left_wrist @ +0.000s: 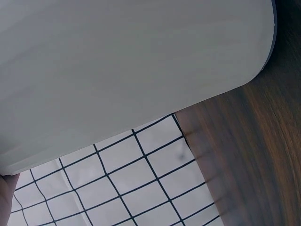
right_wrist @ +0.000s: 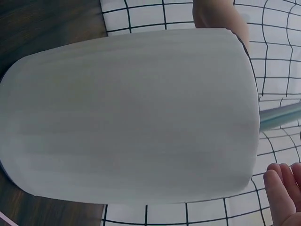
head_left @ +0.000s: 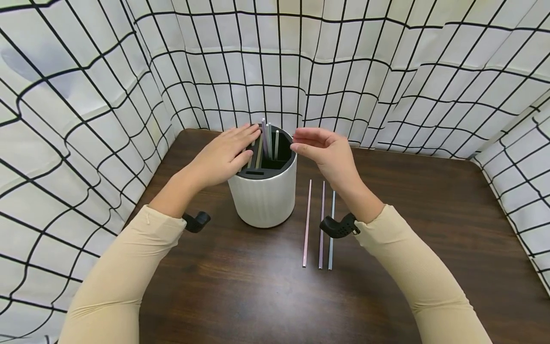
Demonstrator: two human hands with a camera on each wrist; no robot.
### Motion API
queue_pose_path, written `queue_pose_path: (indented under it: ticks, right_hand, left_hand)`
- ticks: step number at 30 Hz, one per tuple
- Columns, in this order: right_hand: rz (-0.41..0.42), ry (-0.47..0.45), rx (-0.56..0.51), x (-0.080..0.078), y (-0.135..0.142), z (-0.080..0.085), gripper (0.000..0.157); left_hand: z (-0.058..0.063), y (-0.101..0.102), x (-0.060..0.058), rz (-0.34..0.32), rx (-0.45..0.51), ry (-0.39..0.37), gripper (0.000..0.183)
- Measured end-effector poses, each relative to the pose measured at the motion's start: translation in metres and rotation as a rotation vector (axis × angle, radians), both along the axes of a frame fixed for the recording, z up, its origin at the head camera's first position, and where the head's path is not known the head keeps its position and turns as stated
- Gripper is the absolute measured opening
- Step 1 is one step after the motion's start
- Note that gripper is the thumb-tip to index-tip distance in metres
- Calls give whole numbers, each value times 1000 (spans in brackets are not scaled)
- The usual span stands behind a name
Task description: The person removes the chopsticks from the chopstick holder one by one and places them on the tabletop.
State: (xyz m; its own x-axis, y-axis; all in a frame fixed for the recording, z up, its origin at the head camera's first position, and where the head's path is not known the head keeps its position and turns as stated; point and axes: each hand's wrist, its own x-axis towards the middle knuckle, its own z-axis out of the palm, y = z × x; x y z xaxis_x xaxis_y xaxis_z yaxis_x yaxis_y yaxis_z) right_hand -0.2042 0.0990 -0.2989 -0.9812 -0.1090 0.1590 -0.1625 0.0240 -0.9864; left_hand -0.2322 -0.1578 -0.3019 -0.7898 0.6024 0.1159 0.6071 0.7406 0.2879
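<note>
A white round utensil holder (head_left: 264, 200) with a black slotted insert (head_left: 279, 165) stands upright on the table. My left hand (head_left: 225, 150) rests on its top left side, fingers straight across the rim. Several thin pastel sticks (head_left: 264, 138) stand in the insert, partly hidden by that hand. Just off the right rim is my right hand (head_left: 328, 148), its fingers loosely bent and holding nothing; the right wrist view shows the fingertips (right_wrist: 277, 181) beside the holder's top. A pink stick (head_left: 307, 224), a purple stick (head_left: 321, 248) and a light blue stick (head_left: 331, 253) lie on the table.
The dark brown wooden table (head_left: 421, 229) extends right and toward me. White cloth with a black grid pattern (head_left: 335, 57) hangs behind the table and along both sides. A black wrist device (head_left: 339, 227) overlaps the purple and blue sticks in the head view.
</note>
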Motion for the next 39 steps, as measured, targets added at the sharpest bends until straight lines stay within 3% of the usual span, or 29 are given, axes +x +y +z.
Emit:
queue_pose_path:
  ticks: [6, 11, 16, 21, 29, 32, 39]
  right_hand:
    - [42, 38, 99, 3, -12, 4, 37]
    - [58, 124, 132, 4, -22, 2, 35]
    - [2, 192, 174, 2, -29, -3, 25]
    - [-59, 205, 198, 0, -31, -3, 17]
    - [-28, 237, 214, -2, -30, 3, 13]
    - [-31, 253, 198, -3, -28, 8, 12]
    - [-22, 337, 29, 2, -20, 29, 10]
  left_hand:
    - [0, 0, 0, 5, 9, -7, 55]
    - [-1, -1, -1, 2, 16, -7, 55]
    - [-2, -1, -1, 2, 10, -9, 55]
    - [-1, 0, -2, 2, 11, -10, 55]
    - [-1, 1, -3, -8, 5, 3, 56]
    - [0, 0, -3, -7, 9, -3, 56]
    - [-1, -1, -2, -4, 17, 6, 55]
